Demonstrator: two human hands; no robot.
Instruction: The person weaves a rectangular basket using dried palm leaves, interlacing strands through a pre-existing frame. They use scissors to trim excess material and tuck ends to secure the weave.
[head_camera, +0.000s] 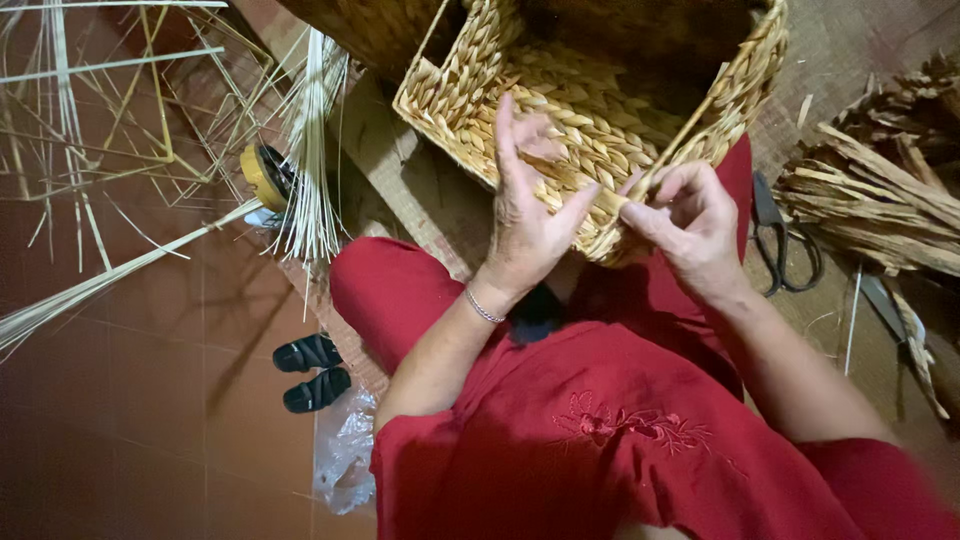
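Upper left of the frame: loose pale reed strips (90, 120) scattered over the red tiled floor (150, 400), a tied bundle of thin reeds (312, 150) fanning down beside a yellow tape roll (262, 175). Lower left: a pair of black sandals (312, 372) and a crumpled clear plastic bag (345, 455). Centre top: a woven straw basket (600, 110), tipped on its side against the red-trousered lap (400, 290), rim toward the camera. Left hand (525, 215) pressed flat against the basket's plaited wall, fingers (508, 130) stretched out and released, thumb braced near the rim, nothing gripped, a thin bracelet (483, 307) at the wrist. Right hand (690, 220) just beside, fingers (672, 188) pinched around a flat straw strand (690, 125) running up along the basket's edge. Step in hand, by the look of it: weaving or finishing the rim, the strand held taut. Next move likely calling for a firm pull and a tuck of that strand under the neighbouring plait while steadying the wall. Right of the frame: black scissors (785, 245) on the mat, then a heap of dried straw bundles (880, 190).
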